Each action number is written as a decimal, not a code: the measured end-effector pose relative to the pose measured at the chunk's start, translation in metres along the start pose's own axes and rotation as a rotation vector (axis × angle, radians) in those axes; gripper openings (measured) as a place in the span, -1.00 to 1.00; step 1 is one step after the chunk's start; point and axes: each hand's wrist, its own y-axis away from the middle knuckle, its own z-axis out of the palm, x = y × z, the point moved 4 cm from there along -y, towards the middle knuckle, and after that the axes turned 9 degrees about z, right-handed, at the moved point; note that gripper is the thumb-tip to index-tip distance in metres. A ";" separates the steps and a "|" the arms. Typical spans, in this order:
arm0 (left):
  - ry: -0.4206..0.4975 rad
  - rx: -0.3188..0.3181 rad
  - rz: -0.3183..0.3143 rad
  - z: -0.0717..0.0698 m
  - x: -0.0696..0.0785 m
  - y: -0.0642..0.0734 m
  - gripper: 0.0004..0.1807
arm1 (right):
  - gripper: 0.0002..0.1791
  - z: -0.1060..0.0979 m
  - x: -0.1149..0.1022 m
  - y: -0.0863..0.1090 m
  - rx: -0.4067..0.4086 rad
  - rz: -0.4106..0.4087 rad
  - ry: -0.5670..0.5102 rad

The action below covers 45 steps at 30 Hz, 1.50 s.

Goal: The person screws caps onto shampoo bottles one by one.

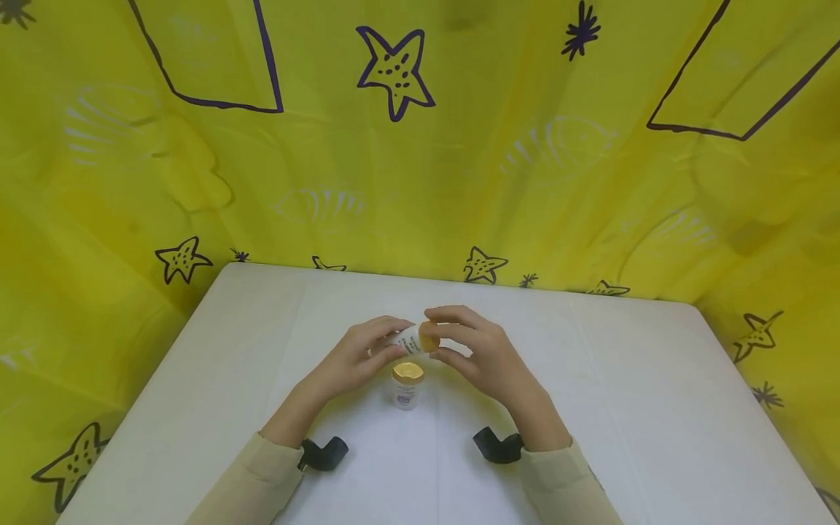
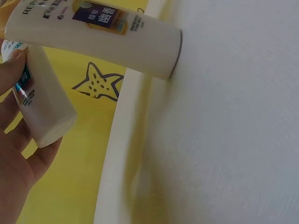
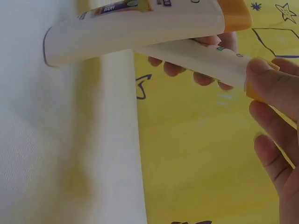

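Note:
A white, labelled plastic bottle (image 1: 410, 340) with an orange-gold cap is held tilted above the table, between both hands. My left hand (image 1: 361, 354) grips its body, thumb on the near side, as the left wrist view also shows. At the other end my right hand (image 1: 482, 354) pinches the cap (image 3: 254, 88) between thumb and fingers; the cap looks closed. A similar second bottle (image 1: 406, 395), gold cap upward, stands upright on the table just in front of the held one. Neither hand touches this standing bottle (image 2: 149, 49).
The white-covered table (image 1: 216, 408) spreads around the hands. Behind it hangs a yellow curtain (image 1: 394, 182) printed with starfish and fish. Black wrist mounts (image 1: 326, 453) stick out inward from both wrists, close above the table.

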 end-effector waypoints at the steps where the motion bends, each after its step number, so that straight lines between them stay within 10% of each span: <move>1: 0.013 -0.003 -0.012 0.000 0.000 0.000 -0.65 | -0.60 0.000 -0.001 0.000 -0.002 -0.010 -0.011; 13: 0.068 0.013 0.017 0.001 -0.001 0.001 -0.67 | -0.65 0.000 -0.001 0.000 -0.022 -0.017 -0.074; 45: -0.142 0.086 0.042 -0.002 0.009 -0.003 -0.59 | -0.66 0.012 -0.003 0.000 0.060 0.223 0.030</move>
